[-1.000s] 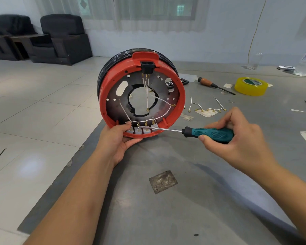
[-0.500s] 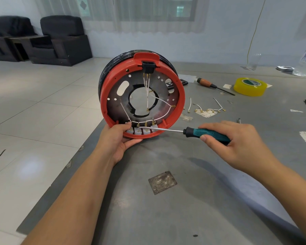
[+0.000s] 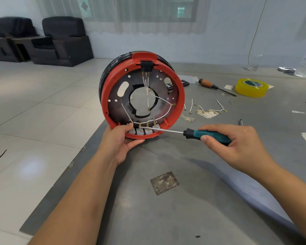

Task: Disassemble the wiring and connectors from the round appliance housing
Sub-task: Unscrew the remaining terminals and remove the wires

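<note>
Nearest the person, a worn metal patch [image 3: 164, 183] sits flat on the grey table [image 3: 193, 218]. Beyond the patch, the right hand [image 3: 237, 145] curls its fingers round the teal handle of a screwdriver [image 3: 198, 134], whose tip reaches the row of brass terminals at the bottom of the round red housing [image 3: 181, 96]. The housing stands on edge at the table's left border, its open side facing the person. The left hand [image 3: 120, 138] grips the housing's lower rim, with the thumb resting inside by the white wires [image 3: 159, 99]. To the right of the housing lie loose wire pieces [image 3: 208, 109]. Further back from the housing lie a wooden-handled screwdriver [image 3: 214, 86] and a yellow tape roll [image 3: 252, 87].
</note>
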